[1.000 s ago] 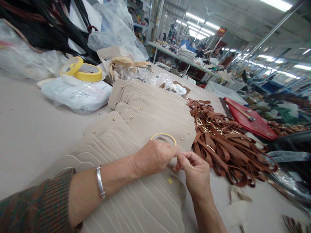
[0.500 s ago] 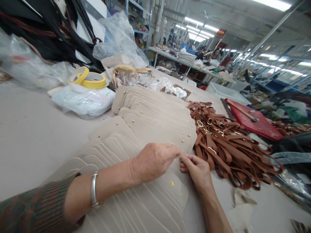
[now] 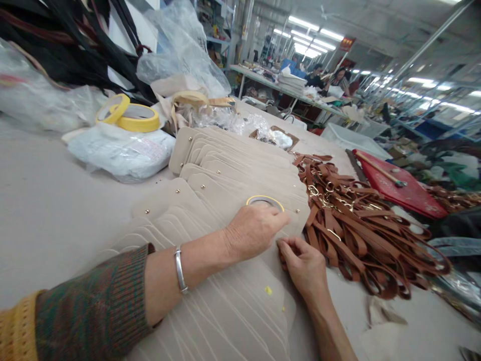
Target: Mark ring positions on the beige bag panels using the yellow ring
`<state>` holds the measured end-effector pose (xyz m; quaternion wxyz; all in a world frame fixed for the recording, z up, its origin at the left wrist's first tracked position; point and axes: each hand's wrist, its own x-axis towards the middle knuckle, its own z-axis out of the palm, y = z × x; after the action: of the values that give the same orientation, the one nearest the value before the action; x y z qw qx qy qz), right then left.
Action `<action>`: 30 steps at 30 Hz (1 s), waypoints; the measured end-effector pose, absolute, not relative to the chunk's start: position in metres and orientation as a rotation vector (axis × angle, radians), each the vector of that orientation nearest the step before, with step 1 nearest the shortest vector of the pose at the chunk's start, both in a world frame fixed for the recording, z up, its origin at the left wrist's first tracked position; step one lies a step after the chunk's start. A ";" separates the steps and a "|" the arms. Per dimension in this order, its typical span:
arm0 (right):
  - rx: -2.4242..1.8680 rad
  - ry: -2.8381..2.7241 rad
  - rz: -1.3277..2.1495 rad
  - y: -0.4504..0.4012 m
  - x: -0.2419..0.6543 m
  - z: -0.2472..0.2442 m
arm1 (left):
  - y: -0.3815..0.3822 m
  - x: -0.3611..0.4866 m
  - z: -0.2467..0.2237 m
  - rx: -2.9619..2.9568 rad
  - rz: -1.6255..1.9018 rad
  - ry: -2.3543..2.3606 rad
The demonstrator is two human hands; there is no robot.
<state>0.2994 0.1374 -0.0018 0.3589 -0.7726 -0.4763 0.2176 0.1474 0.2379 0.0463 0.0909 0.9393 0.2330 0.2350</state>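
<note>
My left hand (image 3: 253,230), with a bangle at its wrist, is closed round a roll of yellow tape (image 3: 265,200); the roll's rim shows above the knuckles. Below and to the right, my right hand (image 3: 305,263) is closed in a pinch at the edge of the beige panels (image 3: 225,296). Whatever lies between its fingertips is hidden. The panels lie overlapped in a long fanned row, several with small gold studs near their corners. A yellow scrap of tape (image 3: 268,290) sits on a panel under my left forearm.
Brown straps with gold buckles (image 3: 349,220) lie heaped to the right, beside a red board (image 3: 400,183) with a hammer (image 3: 379,168) on it. Two yellow tape rolls (image 3: 138,119) rest on a plastic-wrapped packet (image 3: 122,150) at left. People sit at a far table.
My left hand has moved up and right, away from my right fingertips, and the tape roll has come into sight above it. My right hand stays in nearly the same place.
</note>
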 end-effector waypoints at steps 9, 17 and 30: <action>-1.858 -0.991 0.684 0.125 0.303 -0.006 | 0.246 0.142 0.035 2.889 0.462 0.849; -1.999 -1.364 0.226 0.133 0.291 -0.003 | 0.249 0.141 0.030 2.861 0.389 0.875; -1.900 -1.680 0.965 0.116 0.301 0.020 | 0.240 0.126 0.036 2.885 0.234 0.594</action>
<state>0.3009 0.1162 0.0199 0.2123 -0.6843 -0.6050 0.3474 0.1260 0.2396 0.0362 0.0933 0.9721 0.2002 0.0788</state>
